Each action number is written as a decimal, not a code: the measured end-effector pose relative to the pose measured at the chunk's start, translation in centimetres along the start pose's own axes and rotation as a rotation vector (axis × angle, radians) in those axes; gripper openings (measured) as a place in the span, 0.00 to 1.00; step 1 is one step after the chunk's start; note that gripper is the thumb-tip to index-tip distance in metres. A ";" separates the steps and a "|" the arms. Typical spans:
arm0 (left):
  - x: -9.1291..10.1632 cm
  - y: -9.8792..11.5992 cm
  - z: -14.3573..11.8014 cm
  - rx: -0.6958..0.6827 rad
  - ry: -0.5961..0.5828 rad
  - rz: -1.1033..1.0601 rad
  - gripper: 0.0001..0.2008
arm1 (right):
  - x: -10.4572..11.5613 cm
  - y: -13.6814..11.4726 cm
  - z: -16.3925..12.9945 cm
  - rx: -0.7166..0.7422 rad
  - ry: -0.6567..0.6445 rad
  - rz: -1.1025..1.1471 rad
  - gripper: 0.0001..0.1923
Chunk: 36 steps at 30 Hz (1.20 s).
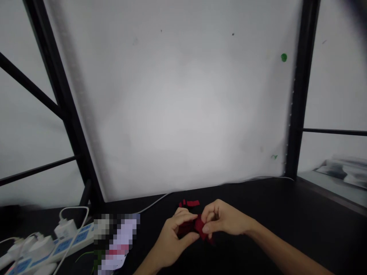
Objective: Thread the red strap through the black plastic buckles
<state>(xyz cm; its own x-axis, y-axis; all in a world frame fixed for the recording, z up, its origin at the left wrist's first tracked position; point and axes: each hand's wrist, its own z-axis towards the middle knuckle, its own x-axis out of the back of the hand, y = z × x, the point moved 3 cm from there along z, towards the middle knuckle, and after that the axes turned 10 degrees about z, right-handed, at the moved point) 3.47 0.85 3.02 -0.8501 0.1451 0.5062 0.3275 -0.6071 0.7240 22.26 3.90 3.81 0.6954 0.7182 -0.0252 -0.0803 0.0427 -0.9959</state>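
Note:
Between my two hands is a dark red piece that looks like folded cloth or ribbon (200, 225); its exact kind is hard to make out. My left hand (175, 237) curls around its left side, thumb below and fingers above. On its right side, my right hand (219, 219) pinches it between thumb and fingers. A dark end of it hangs under the right fingers. Just beyond my hands, a red strip with a dark part (192, 203) lies on the black table (258, 202).
At the lower left lies a white power strip (64, 244) with several plugs and white cables. Beside it is a pixelated, pale purple item (122, 236). A grey cable (155, 201) runs along the white back panel (183, 114). Black frame posts (298, 88) stand either side.

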 end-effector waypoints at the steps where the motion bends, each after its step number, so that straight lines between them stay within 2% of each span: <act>1: 0.0 0.2 0.0 0.024 -0.029 -0.014 0.14 | -0.1 -0.1 0.0 0.034 0.016 -0.015 0.19; 5: -0.1 1.2 0.0 0.066 -0.138 -0.056 0.14 | -0.4 -0.3 0.4 0.244 0.120 -0.118 0.17; 7: -0.2 1.4 -0.1 0.050 -0.179 -0.082 0.15 | -0.6 -0.1 0.6 0.294 0.156 -0.138 0.16; 11: -0.4 1.2 -0.2 0.063 -0.171 -0.176 0.18 | -0.7 0.0 0.7 0.299 0.151 -0.155 0.17; 14: -0.4 0.7 -0.2 0.080 -0.144 -0.164 0.19 | -0.6 -0.4 0.4 0.281 0.098 -0.152 0.18; 18: 0.1 0.7 -0.1 0.076 -0.168 -0.160 0.20 | -0.9 -0.6 0.1 0.254 0.019 -0.149 0.17; 25: 1.0 1.7 -0.2 0.107 -0.196 -0.108 0.19 | -1.7 -0.2 0.6 0.325 0.140 -0.147 0.22; 36: 0.1 1.8 -0.3 0.054 -0.214 -0.309 0.22 | -1.8 -1.3 0.0 0.351 0.113 -0.342 0.22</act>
<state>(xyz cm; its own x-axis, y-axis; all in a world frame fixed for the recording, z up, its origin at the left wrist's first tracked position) 3.88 -0.47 4.19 -0.8085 0.4784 0.3427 0.0954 -0.4680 0.8786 21.14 2.53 5.17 0.7954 0.5432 0.2687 -0.0560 0.5074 -0.8599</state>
